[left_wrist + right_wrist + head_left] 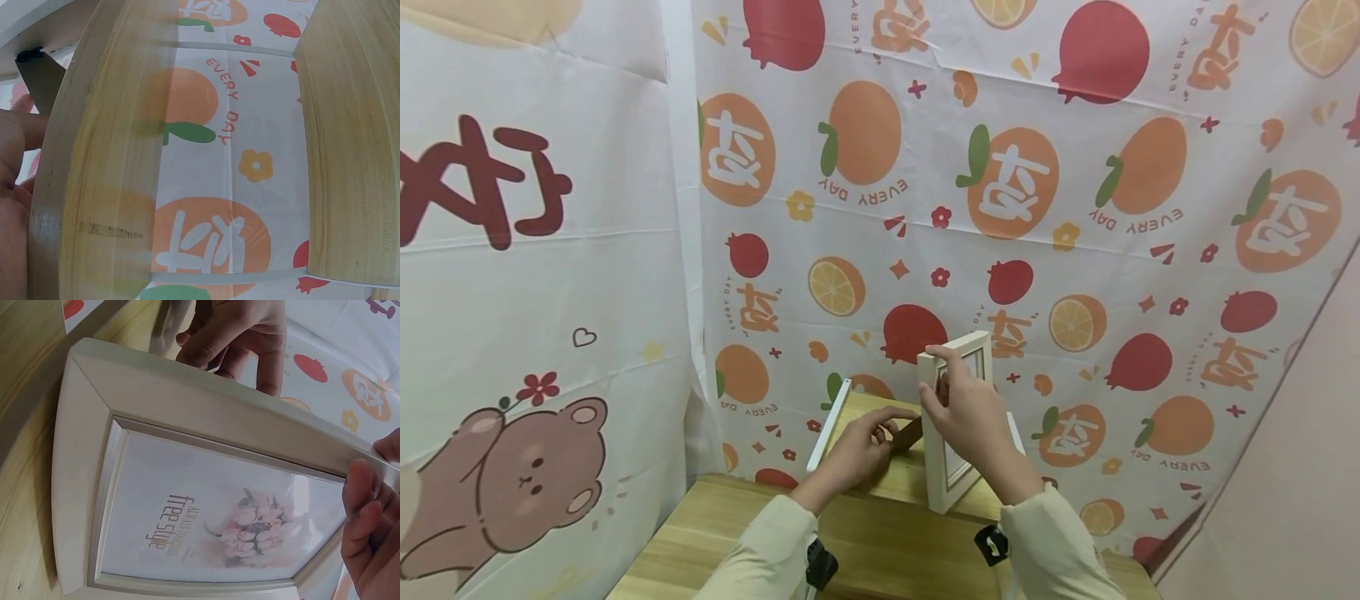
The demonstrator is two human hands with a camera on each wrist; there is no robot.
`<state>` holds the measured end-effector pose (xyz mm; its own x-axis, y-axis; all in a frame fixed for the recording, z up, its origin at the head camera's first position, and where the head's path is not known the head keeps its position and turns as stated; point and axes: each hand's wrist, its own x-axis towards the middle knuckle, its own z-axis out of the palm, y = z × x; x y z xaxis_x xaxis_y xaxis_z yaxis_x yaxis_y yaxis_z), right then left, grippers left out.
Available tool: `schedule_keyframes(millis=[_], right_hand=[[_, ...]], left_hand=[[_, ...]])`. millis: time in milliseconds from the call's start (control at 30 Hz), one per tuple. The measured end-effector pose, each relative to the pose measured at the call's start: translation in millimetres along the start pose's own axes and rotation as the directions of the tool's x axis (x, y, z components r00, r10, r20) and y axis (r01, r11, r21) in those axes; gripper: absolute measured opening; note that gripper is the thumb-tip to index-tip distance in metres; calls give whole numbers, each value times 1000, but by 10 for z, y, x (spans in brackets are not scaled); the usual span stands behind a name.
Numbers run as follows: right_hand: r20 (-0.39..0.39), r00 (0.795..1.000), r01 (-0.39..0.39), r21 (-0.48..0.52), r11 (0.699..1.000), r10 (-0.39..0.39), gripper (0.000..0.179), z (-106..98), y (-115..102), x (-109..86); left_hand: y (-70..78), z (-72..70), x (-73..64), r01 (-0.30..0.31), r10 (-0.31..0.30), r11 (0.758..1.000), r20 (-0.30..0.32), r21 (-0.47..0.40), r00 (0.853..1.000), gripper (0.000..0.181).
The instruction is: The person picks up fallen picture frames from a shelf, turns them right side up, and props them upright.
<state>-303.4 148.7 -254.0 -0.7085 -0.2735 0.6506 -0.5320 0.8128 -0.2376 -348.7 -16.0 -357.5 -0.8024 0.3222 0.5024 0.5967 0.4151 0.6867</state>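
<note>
A cream picture frame (934,442) stands upright on a small wooden shelf. Its glass front, with a pink flower print (250,528) and lettering, faces right in the head view. My right hand (973,412) grips the frame near its top, fingers over the upper edge and front; those fingers (365,512) also appear in the right wrist view. Behind the frame, my left hand (863,446) pinches the brown stand leg (907,435) that angles out from the back. The left wrist view shows this leg (39,81) with its black hinge, beside part of the left hand (14,181).
The wooden shelf (857,408) has white metal side rails (830,425) and sits on a wooden table (700,529). A fruit-printed cloth (880,217) hangs close behind. Another cloth with a bear (542,475) hangs on the left. A pale wall (1292,475) borders the right.
</note>
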Motion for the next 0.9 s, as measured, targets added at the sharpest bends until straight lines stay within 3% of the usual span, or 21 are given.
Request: schedule_keyframes(millis=[367,700,900], right_hand=[[14,1000,2,7,1000,-2,47,-8,3,-5],[66,998,13,83,996,-18,52,-30,59,-25],[60,998,29,92,995,-35,55,-31,71,-45]], left_hand=[[16,24,-16,-4,5,998,-12,58,1000,54],[36,49,-91,-62,87,967,-92,248,992,47],[98,83,-206,-118,156,966,-154,232,976,41]])
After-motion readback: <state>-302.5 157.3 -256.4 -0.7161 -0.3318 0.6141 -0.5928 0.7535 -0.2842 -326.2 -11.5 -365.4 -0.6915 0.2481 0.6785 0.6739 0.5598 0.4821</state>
